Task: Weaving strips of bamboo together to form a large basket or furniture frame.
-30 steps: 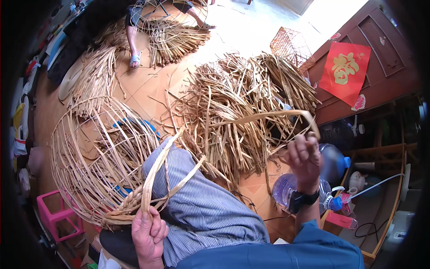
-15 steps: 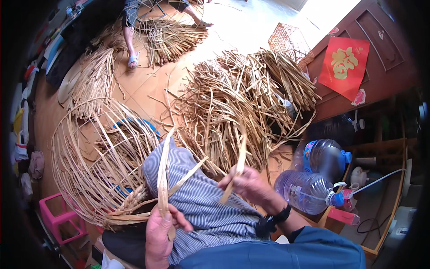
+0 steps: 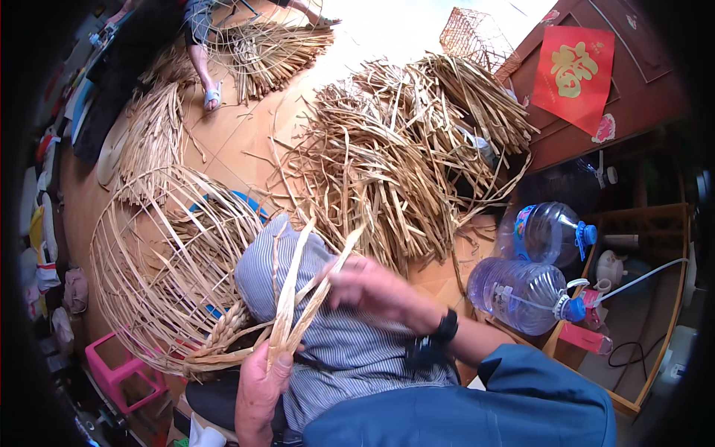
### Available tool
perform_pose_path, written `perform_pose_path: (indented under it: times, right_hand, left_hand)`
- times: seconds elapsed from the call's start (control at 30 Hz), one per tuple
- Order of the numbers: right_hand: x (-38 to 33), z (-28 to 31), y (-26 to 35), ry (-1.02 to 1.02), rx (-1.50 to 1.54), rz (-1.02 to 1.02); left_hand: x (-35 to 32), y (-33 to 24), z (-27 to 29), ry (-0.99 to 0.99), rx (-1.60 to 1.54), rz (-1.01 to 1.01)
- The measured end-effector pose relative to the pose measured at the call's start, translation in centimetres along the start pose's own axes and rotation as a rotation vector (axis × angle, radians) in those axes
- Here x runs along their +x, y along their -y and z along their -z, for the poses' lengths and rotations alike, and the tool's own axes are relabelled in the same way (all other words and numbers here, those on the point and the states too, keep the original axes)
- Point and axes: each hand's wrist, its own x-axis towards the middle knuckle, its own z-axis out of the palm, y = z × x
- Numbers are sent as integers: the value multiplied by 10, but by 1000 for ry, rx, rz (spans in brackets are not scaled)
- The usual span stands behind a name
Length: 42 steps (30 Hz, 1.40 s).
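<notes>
Centrally, two pale strips (image 3: 285, 309) are pinched at their lower ends by the left hand (image 3: 262, 384), fanned upward across the striped knee (image 3: 259, 262). Beside one strip the right hand (image 3: 378, 295) is held, fingers blurred; whether that strip is gripped cannot be told. Leftward, a basket (image 3: 112, 279) is seen, edged with braid (image 3: 229, 325). Beyond the knee, dry stalks (image 3: 387, 167) are heaped.
</notes>
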Motion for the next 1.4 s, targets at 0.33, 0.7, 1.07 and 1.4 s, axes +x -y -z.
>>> perform_pose_path:
  times: [0.33, 0.7, 1.07, 1.4]
  right_hand:
    - [68, 196, -25, -304, -1243, 20]
    - [140, 233, -117, -571, -2312, 1]
    - [139, 249, -79, -830, -1589, 121]
    - [62, 206, 89, -722, -524, 560]
  left_hand:
    - [-14, 5, 63, -110, -664, -843]
    - [-33, 12, 42, -230, -720, -817]
    - [-21, 28, 63, -119, -706, -859]
    - [-26, 19, 51, -136, -785, -793]
